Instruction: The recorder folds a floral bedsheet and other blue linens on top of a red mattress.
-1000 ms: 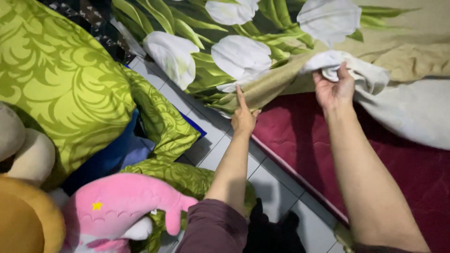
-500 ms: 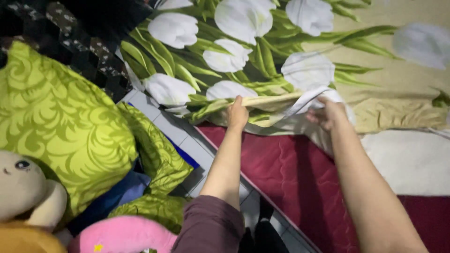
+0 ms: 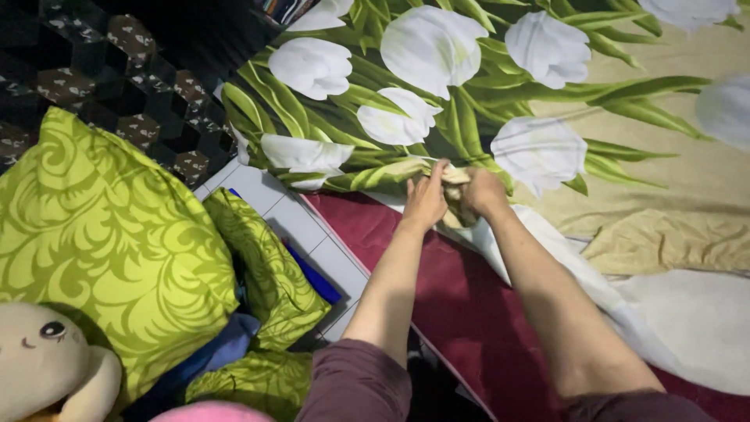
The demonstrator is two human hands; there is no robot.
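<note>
Both my hands meet at the edge of a bed sheet (image 3: pixel 484 86) printed with white tulips and green leaves on beige. My left hand (image 3: pixel 426 199) pinches the sheet's hem, fingers closed on the fabric. Close beside it, my right hand (image 3: pixel 480 191) grips a bunched fold of the same hem. The sheet lies over a dark red mattress (image 3: pixel 453 305), whose near side is bare. The sheet's white underside (image 3: pixel 687 312) is turned up on the right.
Green patterned pillows (image 3: pixel 101 234) are stacked on the left over a blue cloth (image 3: pixel 226 348). A beige plush toy (image 3: pixel 47 359) and a pink one (image 3: pixel 211 412) sit at the bottom left. White floor tiles (image 3: pixel 289 219) show beside the mattress. A dark patterned surface (image 3: pixel 117 70) lies beyond.
My hands have come together on the sheet's hem; they were apart before. The view has shifted, so the sheet fills more of the upper frame and the pink toy has dropped nearly out.
</note>
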